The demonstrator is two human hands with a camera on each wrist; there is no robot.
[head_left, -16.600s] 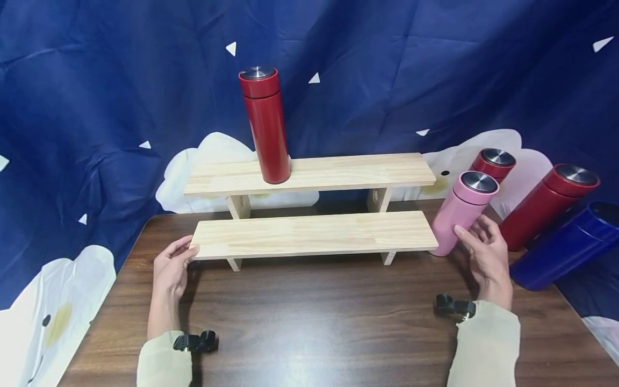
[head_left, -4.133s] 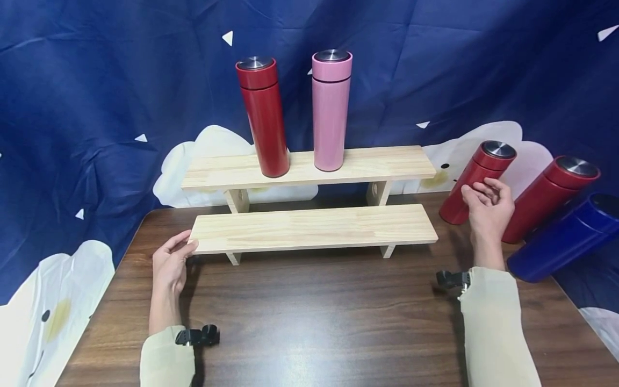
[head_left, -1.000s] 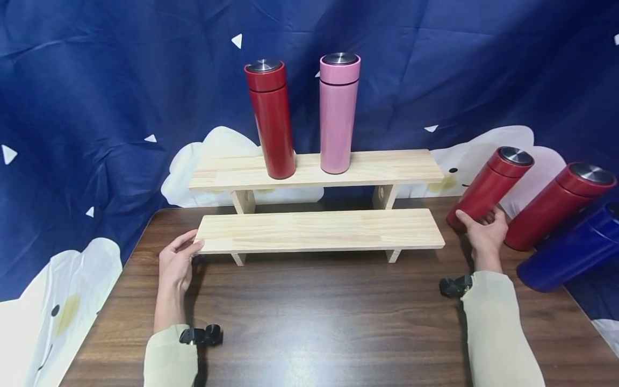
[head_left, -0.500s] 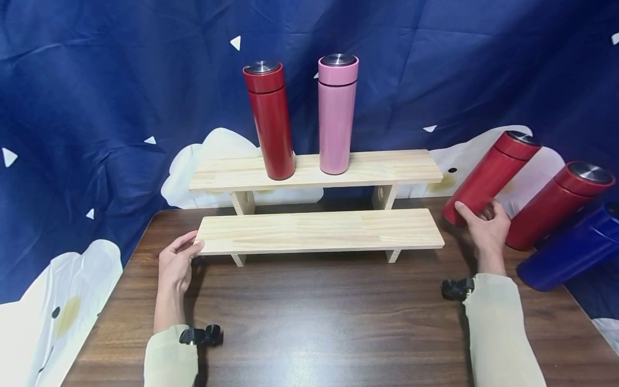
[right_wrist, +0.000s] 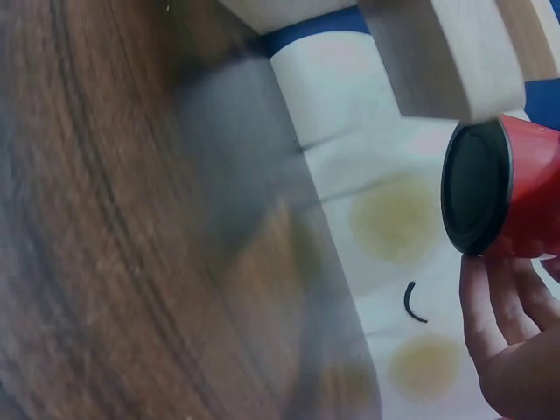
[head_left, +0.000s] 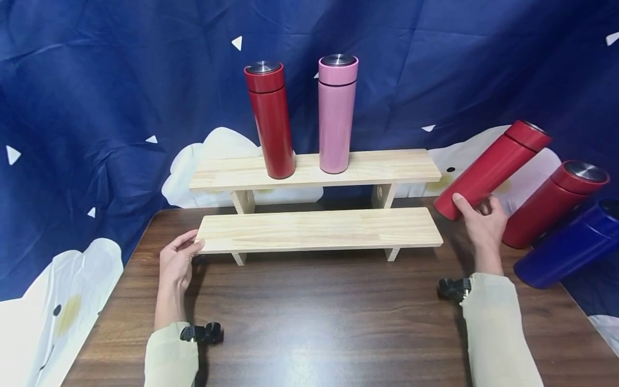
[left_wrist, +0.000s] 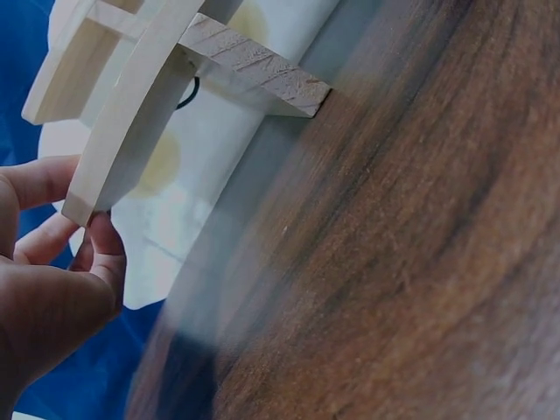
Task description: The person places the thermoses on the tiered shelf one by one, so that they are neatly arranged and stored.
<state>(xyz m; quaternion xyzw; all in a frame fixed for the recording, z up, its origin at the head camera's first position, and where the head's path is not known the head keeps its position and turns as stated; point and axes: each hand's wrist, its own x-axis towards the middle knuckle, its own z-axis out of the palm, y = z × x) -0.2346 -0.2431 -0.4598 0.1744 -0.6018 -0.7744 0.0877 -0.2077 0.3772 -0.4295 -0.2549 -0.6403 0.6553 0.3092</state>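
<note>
In the head view, my right hand (head_left: 485,226) grips a red thermos bottle (head_left: 490,171) near its base. The bottle tilts with its lid up and to the right, beside the right end of the wooden two-tier shelf (head_left: 319,230). The right wrist view shows its dark base (right_wrist: 478,189) off the table. My left hand (head_left: 177,260) pinches the left end of the lower tier, thumb and fingers on either side of the board (left_wrist: 131,114). On the upper tier stand another red thermos (head_left: 272,121) and a pink thermos (head_left: 338,114), both upright.
A third red thermos (head_left: 554,204) and a blue thermos (head_left: 570,244) stand at the table's right side. The brown wooden table (head_left: 314,317) stretches in front of the shelf. A blue patterned cloth (head_left: 145,80) hangs behind.
Over the last second my right hand has lifted the red thermos and tilted it further right. Earlier, the pink thermos went from beside the shelf onto the upper tier. My left hand stays put.
</note>
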